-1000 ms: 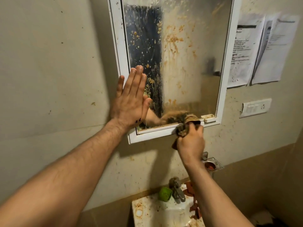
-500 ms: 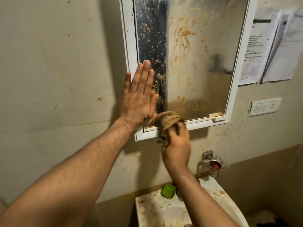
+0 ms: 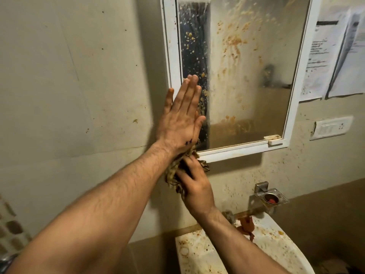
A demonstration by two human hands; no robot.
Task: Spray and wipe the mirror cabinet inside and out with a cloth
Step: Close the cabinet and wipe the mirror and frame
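The white-framed mirror cabinet (image 3: 292,107) hangs on the wall, its door closed. Orange-brown splatter and a hazy film cover the glass. My left hand (image 3: 180,119) lies flat on the lower left of the door, fingers straight and together, holding nothing. Just below it, my right hand (image 3: 195,184) grips a crumpled brown patterned cloth (image 3: 173,173) and presses it against the frame's bottom left corner. My left wrist hides part of the cloth.
Below stands a stained white basin (image 3: 199,258) with red-brown smears near its tap (image 3: 229,215). A metal wall holder (image 3: 271,197) sits to the right. Papers (image 3: 333,56) and a switch plate (image 3: 331,127) hang right of the cabinet. The wall is speckled.
My right hand has dragged the cloth leftward along the bottom frame, from near the right latch to the left corner under my left wrist. My left hand stays flat on the door.
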